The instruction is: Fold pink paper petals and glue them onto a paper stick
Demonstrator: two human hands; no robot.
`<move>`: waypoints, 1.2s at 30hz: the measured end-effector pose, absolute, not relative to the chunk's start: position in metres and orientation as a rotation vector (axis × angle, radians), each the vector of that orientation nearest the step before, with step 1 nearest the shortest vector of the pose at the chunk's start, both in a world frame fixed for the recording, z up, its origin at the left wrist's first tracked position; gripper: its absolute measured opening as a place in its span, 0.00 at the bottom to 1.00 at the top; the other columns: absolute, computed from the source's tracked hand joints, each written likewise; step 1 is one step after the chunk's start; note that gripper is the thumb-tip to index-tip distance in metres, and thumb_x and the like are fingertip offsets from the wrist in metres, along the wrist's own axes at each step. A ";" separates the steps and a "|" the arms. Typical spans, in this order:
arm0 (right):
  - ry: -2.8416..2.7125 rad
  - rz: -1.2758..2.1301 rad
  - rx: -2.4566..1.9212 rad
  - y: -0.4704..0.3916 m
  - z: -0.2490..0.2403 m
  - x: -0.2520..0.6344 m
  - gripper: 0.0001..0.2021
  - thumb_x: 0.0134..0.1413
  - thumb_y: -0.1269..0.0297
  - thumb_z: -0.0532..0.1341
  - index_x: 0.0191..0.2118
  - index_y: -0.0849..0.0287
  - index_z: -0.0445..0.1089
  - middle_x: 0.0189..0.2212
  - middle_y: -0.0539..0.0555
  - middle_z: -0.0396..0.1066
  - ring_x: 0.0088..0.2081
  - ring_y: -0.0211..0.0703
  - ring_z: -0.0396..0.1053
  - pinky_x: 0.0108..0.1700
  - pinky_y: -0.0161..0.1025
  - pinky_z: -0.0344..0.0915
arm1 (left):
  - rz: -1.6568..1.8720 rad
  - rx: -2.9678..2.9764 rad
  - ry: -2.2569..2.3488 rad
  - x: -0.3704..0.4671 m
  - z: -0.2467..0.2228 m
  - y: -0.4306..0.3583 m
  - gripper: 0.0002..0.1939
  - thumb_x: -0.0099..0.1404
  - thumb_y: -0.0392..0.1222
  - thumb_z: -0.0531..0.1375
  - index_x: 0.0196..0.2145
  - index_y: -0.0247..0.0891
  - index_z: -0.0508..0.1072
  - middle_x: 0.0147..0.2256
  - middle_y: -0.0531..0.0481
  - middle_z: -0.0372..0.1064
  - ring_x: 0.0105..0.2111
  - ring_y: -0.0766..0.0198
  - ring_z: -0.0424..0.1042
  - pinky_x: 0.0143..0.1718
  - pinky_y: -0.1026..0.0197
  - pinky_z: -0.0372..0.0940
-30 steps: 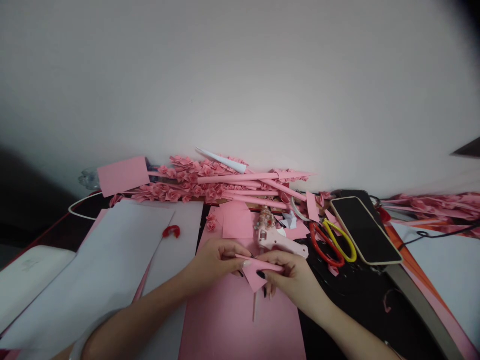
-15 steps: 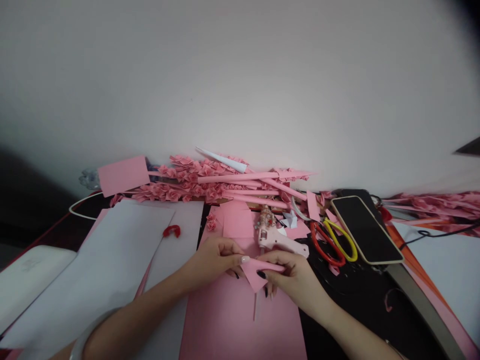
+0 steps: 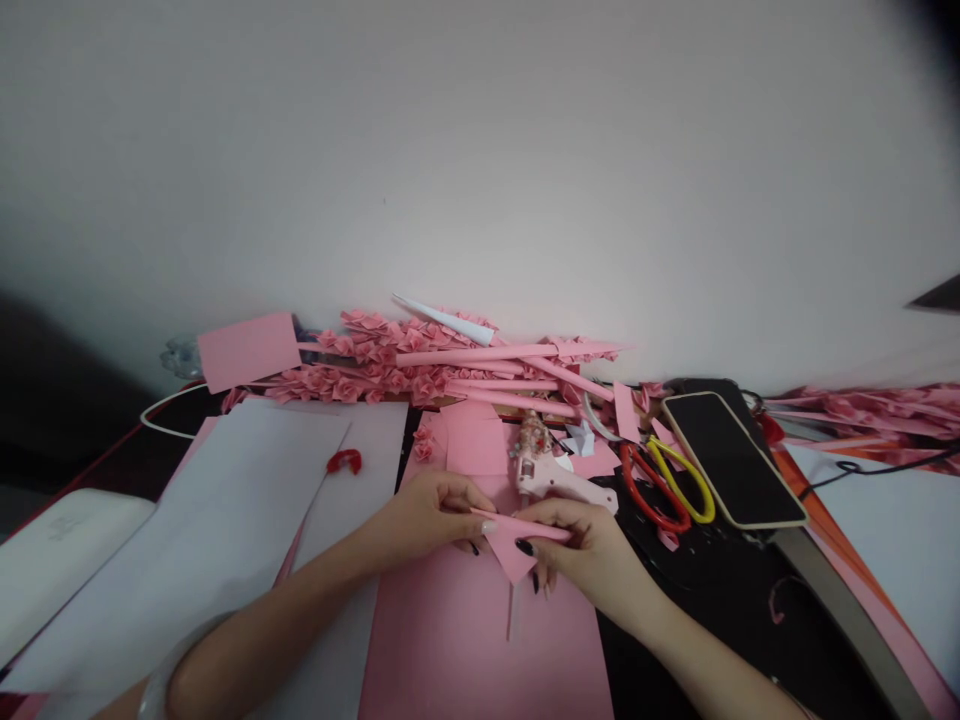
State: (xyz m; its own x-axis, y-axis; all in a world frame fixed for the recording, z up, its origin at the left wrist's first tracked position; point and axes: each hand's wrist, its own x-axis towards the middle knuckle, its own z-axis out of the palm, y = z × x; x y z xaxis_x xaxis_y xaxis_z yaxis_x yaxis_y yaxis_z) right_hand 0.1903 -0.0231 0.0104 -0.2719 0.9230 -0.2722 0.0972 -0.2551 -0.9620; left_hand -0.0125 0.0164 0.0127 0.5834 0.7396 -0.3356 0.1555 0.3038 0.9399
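Note:
A small piece of pink paper [image 3: 510, 560], partly rolled along its upper edge, is held above a large pink sheet [image 3: 480, 670]. My left hand [image 3: 442, 515] pinches the left end of the roll between thumb and fingers. The right end is gripped by my right hand [image 3: 581, 550], its thumb pressing on the roll. A thin pale strip [image 3: 514, 612] shows just below the paper's lower corner. Just beyond my hands lies a pink glue gun [image 3: 559, 480].
Pink paper flowers [image 3: 375, 345] and rolled pink tubes [image 3: 480, 354] line the wall. Scissors with red [image 3: 652, 490] and yellow handles and a phone [image 3: 735, 460] lie at right. White sheets [image 3: 195, 520] and a white box [image 3: 67, 550] are at left.
The left end of the pink roll now shows more beyond my left thumb, which has shifted down slightly. My right hand has barely moved.

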 end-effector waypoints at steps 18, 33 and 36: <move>-1.361 1.632 -1.303 -0.024 0.012 0.191 0.09 0.43 0.75 0.59 0.32 0.63 0.75 0.17 0.46 0.66 0.16 0.31 0.66 0.19 0.28 0.65 | 0.415 1.233 0.875 -0.014 0.014 0.016 0.12 0.54 0.46 0.63 0.29 0.32 0.75 0.25 0.48 0.74 0.26 0.64 0.73 0.31 0.62 0.67; -1.447 1.580 -1.316 -0.025 0.008 0.192 0.07 0.46 0.72 0.61 0.33 0.65 0.74 0.16 0.47 0.65 0.15 0.31 0.65 0.19 0.29 0.64 | 0.419 1.242 0.909 -0.011 0.009 0.015 0.14 0.51 0.48 0.65 0.26 0.31 0.72 0.22 0.49 0.73 0.24 0.65 0.71 0.28 0.64 0.66; -1.458 1.576 -1.321 -0.026 0.007 0.192 0.07 0.47 0.71 0.61 0.34 0.64 0.74 0.17 0.47 0.66 0.16 0.32 0.65 0.19 0.29 0.64 | 0.396 1.241 0.894 -0.013 0.009 0.016 0.14 0.51 0.48 0.64 0.27 0.32 0.73 0.23 0.49 0.74 0.24 0.65 0.72 0.29 0.64 0.66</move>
State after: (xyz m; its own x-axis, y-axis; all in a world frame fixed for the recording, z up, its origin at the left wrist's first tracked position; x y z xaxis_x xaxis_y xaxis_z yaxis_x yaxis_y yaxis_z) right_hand 0.1922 -0.0260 0.0070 -0.3155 0.9134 -0.2573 0.1860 -0.2064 -0.9606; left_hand -0.0135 0.0163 0.0091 0.6135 0.6992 -0.3672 0.1983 0.3137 0.9286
